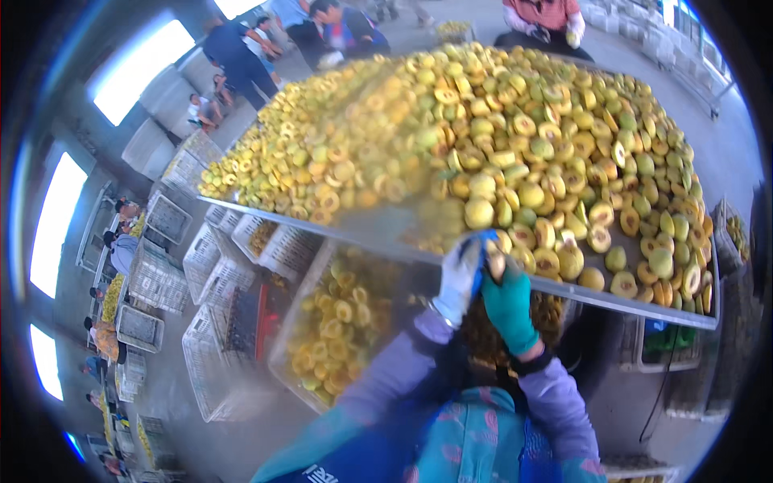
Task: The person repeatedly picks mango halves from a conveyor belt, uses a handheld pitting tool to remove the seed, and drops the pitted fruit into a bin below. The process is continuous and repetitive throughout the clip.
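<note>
My left hand (462, 271), in a white and blue glove, is at the near edge of a metal-rimmed table (610, 300). Against it is my right hand (510, 305) in a teal glove. Between the fingers of both hands is a small piece of yellow stone fruit (496, 264), partly covered by the gloves. Whether a tool is also in my fingers cannot be made out. A broad heap of halved yellow-green stone fruit (531, 133), peach- or apricot-like, spreads over the table; some halves still show brown pits or red-brown hollows.
Below the table edge on the left, a crate (294, 308) holds more fruit halves. White plastic crates (208, 362) stand farther left. A person in a red top (543, 15) sits across the table. Other people (238, 54) are at the back left. A trolley (694, 90) stands back right.
</note>
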Demonstrator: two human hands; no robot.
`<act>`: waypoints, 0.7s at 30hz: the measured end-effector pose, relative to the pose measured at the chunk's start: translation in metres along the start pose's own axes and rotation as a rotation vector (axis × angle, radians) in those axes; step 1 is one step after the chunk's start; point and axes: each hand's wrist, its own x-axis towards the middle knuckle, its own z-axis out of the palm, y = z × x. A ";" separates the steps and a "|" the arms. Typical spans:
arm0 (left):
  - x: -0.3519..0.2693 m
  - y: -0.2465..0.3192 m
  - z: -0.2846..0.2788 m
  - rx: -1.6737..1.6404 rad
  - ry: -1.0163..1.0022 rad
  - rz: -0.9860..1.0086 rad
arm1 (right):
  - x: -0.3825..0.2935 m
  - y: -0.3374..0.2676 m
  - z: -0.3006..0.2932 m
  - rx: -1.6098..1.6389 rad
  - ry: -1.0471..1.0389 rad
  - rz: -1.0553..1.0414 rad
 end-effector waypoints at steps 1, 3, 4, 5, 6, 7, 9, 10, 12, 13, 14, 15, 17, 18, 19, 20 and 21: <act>0.006 0.002 -0.013 -0.067 -0.061 -0.196 | 0.002 0.004 -0.008 0.336 -0.282 0.198; 0.017 0.000 -0.034 -0.382 -0.114 -0.317 | 0.017 -0.036 -0.046 0.461 -0.660 0.454; 0.015 0.031 -0.021 -0.374 -0.078 -0.253 | -0.001 0.002 -0.034 0.339 -0.500 0.250; 0.019 0.023 -0.032 0.440 -0.199 0.114 | -0.012 0.016 -0.029 0.167 -0.374 0.098; 0.024 0.029 -0.030 0.789 -0.159 0.577 | -0.019 0.020 -0.022 -0.004 -0.255 -0.062; 0.019 0.019 -0.022 0.454 -0.126 0.337 | -0.024 0.021 -0.019 -0.021 -0.255 -0.031; 0.007 0.022 -0.012 0.122 -0.082 0.071 | -0.033 0.019 -0.011 -0.512 -0.193 -0.352; 0.007 0.035 -0.006 0.188 -0.105 0.069 | -0.035 0.019 -0.010 -0.524 -0.199 -0.335; -0.001 0.040 -0.005 0.263 -0.122 0.057 | -0.042 0.012 -0.006 -0.463 -0.128 -0.333; -0.002 0.033 -0.006 0.454 -0.111 0.298 | -0.042 0.008 -0.006 -0.462 -0.134 -0.327; -0.003 0.029 -0.005 0.638 -0.100 0.542 | -0.040 0.002 -0.008 -0.460 -0.169 -0.321; -0.006 0.027 -0.002 0.557 -0.097 0.488 | -0.040 -0.001 -0.009 -0.457 -0.203 -0.317; -0.006 0.026 -0.006 0.573 -0.132 0.460 | -0.044 -0.003 -0.006 -0.624 -0.128 -0.384; -0.005 0.026 -0.009 0.591 -0.167 0.438 | -0.046 -0.005 -0.005 -0.789 -0.047 -0.454; -0.003 0.028 -0.012 0.593 -0.166 0.433 | -0.047 -0.007 -0.006 -0.786 -0.052 -0.452; 0.000 0.031 -0.015 0.618 -0.256 0.479 | -0.046 -0.012 -0.008 -0.506 -0.132 -0.185; 0.002 0.031 -0.017 0.643 -0.345 0.524 | -0.043 -0.019 -0.011 -0.222 -0.208 0.079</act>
